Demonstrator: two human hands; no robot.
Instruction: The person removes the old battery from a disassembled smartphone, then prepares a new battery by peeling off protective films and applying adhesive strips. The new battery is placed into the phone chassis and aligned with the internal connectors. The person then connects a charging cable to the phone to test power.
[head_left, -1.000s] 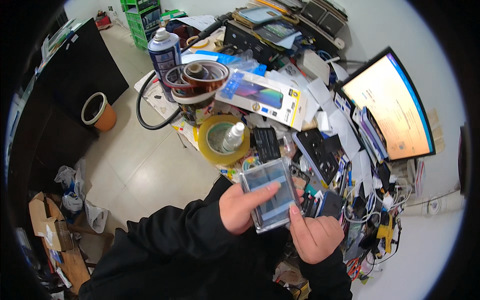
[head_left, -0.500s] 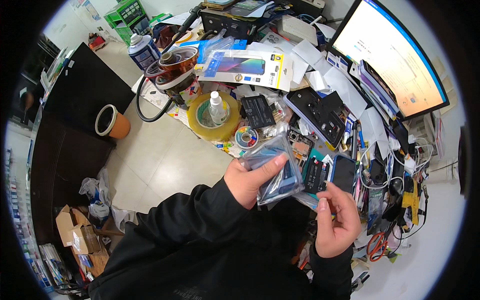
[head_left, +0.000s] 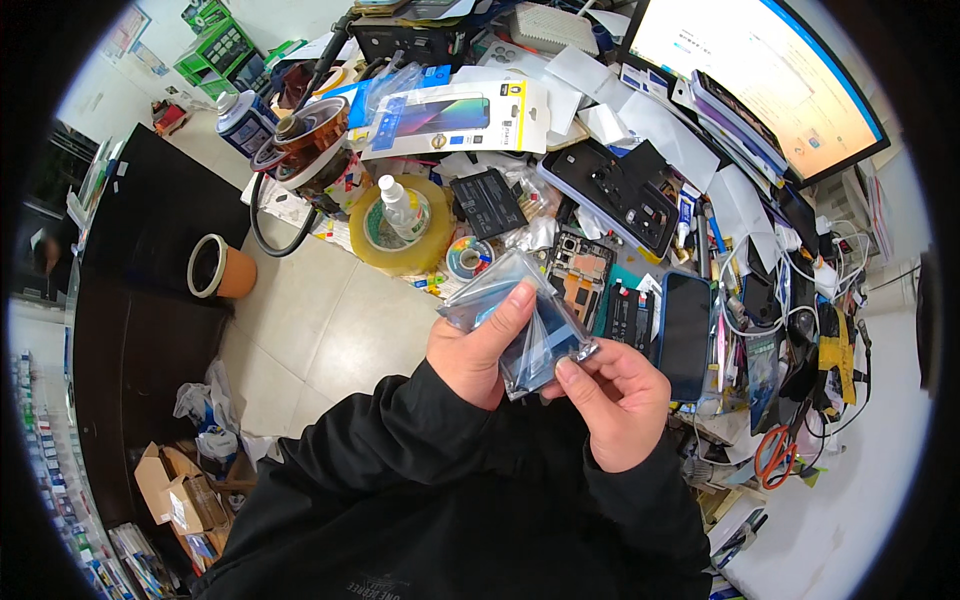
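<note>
My left hand (head_left: 468,358) is closed round a clear, shiny plastic packet (head_left: 545,332) with a flat dark-blue piece inside, its thumb lying across the top. At the packet's lower right corner, the thumb and fingers of my right hand (head_left: 622,405) pinch the plastic edge. What exactly the blue piece is, I cannot tell through the glare. Just beyond the packet lie an opened phone with bare circuitry (head_left: 580,275), a black battery (head_left: 630,318) and a dark phone (head_left: 686,325).
A roll of clear tape (head_left: 432,240) holds a small white-capped bottle (head_left: 401,205); a solder spool (head_left: 468,258) sits beside it. Farther back are another battery (head_left: 488,203), phone housings (head_left: 610,195) and a boxed screen protector (head_left: 455,118). Orange-handled scissors (head_left: 775,457) and tangled cables lie right, below a monitor (head_left: 770,80).
My right hand has moved left from beside the packet and now grips its lower corner. My left hand keeps its hold. The view has shifted slightly.
</note>
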